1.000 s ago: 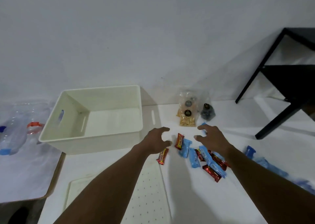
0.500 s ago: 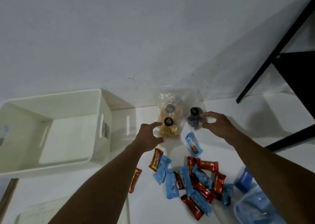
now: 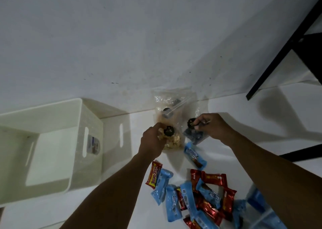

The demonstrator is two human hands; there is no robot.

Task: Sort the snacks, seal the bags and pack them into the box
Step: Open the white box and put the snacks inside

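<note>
My left hand (image 3: 152,142) grips a clear bag of pale crackers (image 3: 171,139) with a black round label, near the wall. My right hand (image 3: 211,127) pinches the top of a small clear bag of dark snacks (image 3: 193,134) just to its right. Behind them a third clear zip bag (image 3: 171,105) leans on the wall. A heap of red bars (image 3: 215,179) and blue bars (image 3: 172,202) lies on the white floor in front of my arms; one blue bar (image 3: 195,155) lies apart. The cream box (image 3: 88,113) stands at left with nothing seen inside.
A black table leg (image 3: 278,54) slants down at the upper right, with another black bar (image 3: 303,153) along the floor. A clear bag with blue wrappers (image 3: 261,204) lies at the lower right edge. The white wall (image 3: 122,36) rises right behind the bags.
Both hands moved forward from the bar heap to the bags by the wall and closed on them. The view swung right and down, so the box now sits at the left edge.
</note>
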